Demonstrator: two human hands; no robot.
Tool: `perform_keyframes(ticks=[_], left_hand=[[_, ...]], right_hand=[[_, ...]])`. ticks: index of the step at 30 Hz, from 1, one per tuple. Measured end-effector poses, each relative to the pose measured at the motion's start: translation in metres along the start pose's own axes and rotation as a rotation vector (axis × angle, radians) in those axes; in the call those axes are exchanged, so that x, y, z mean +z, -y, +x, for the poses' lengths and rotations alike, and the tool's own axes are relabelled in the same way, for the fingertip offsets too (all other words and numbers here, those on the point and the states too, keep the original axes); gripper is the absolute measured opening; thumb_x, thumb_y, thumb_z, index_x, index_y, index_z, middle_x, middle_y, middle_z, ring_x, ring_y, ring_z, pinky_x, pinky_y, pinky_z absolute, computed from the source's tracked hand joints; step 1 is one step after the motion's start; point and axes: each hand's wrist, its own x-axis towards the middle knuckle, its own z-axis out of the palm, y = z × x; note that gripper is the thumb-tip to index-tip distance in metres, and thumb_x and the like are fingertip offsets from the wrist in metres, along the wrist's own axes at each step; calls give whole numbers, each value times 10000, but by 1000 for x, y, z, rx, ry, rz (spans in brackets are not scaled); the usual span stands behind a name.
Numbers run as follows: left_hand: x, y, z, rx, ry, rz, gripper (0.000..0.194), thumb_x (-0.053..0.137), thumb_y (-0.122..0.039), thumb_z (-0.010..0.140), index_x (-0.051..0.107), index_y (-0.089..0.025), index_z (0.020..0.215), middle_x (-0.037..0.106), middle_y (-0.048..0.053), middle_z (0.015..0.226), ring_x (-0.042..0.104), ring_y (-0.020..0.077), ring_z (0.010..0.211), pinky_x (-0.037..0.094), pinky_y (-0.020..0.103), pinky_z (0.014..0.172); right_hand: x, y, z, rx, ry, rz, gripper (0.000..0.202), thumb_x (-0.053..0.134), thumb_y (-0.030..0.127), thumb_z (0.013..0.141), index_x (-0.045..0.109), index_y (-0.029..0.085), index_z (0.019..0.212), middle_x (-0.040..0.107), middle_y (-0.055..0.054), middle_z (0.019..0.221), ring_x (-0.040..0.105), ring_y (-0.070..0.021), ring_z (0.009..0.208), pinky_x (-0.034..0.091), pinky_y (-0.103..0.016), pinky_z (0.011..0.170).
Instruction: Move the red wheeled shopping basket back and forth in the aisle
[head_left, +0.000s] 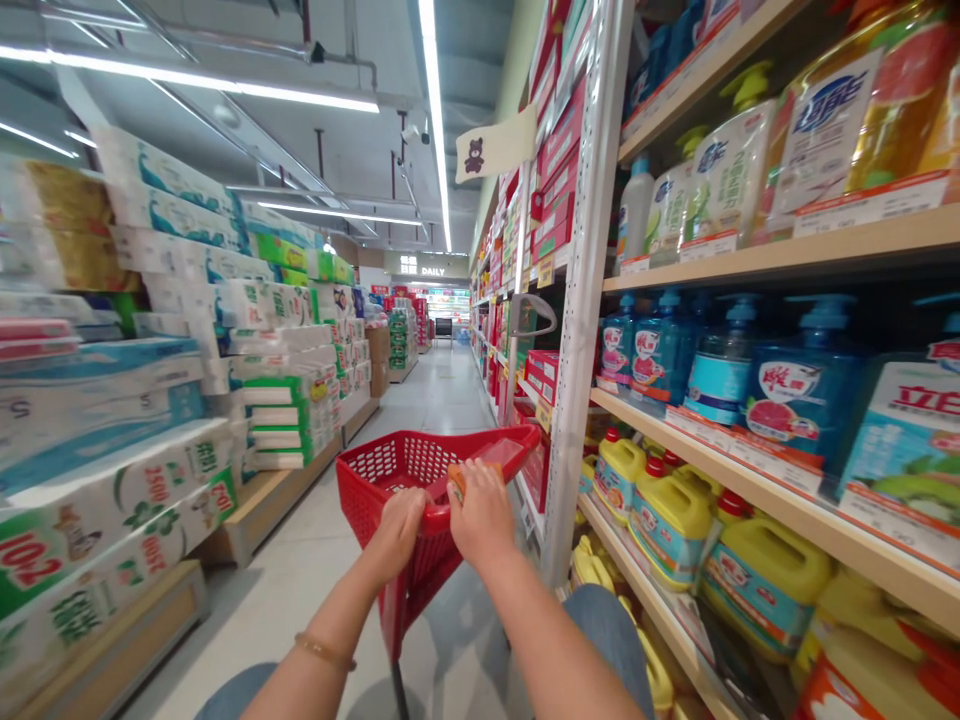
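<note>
A red plastic shopping cart (386,462) with perforated walls stands in front of me in the aisle. My left hand (399,530) is closed around the cart's near rim, a bracelet on that wrist. Just to its right, my right hand (481,510) is also closed over the rim. Something orange-brown (457,478) shows beside the right hand's fingers; I cannot make out whether it is held or part of the cart. The basket's inside is only partly visible.
Stacked paper packs (292,425) line the left side on low platforms (247,520). Close on the right, wooden shelves (720,262) hold pump bottles and yellow jugs (667,520), with a metal upright (574,400) beside the cart. The aisle floor (439,385) runs ahead.
</note>
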Motion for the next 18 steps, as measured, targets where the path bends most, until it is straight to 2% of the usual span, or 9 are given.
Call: perform_keyframes(ticks=[3, 7, 11, 14, 18], left_hand=[[7, 1, 3, -2, 20, 37, 442, 147, -402, 973, 547, -217, 933, 620, 48, 960, 538, 189, 954, 417, 390, 955], [-1, 5, 3, -15, 68, 46, 466, 134, -402, 976, 567, -230, 977, 631, 36, 983, 552, 187, 974, 420, 382, 950], [0, 16, 3, -81, 46, 107, 472, 130, -399, 974, 570, -232, 1011, 626, 37, 1018, 554, 187, 1000, 426, 382, 943], [13, 16, 4, -108, 23, 168, 461, 120, -359, 976, 554, -218, 1043, 609, 50, 1062, 533, 185, 1054, 400, 389, 978], [22, 5, 2, -82, 41, 215, 433, 138, -309, 980, 541, -208, 1101, 597, 72, 1097, 515, 194, 1070, 371, 406, 988]], right_hand=[[0, 6, -6, -37, 13, 0, 396, 440, 318, 944, 575, 125, 1262, 574, -121, 1320, 453, -230, 1287, 263, -397, 1124], [-10, -4, -5, -99, 68, 19, 404, 419, 338, 955, 564, 145, 1279, 586, -99, 1310, 476, -207, 1268, 297, -372, 1108], [-11, -12, 0, 3, 53, -29, 417, 418, 312, 951, 554, 112, 1290, 569, -125, 1325, 469, -223, 1275, 309, -381, 1099], [1, 1, -4, 44, 22, -72, 433, 451, 303, 932, 553, 69, 1283, 549, -162, 1339, 437, -264, 1298, 269, -409, 1116], [7, 18, -14, -63, 24, -63, 418, 497, 322, 909, 577, 83, 1243, 580, -152, 1296, 460, -272, 1262, 244, -408, 1122]])
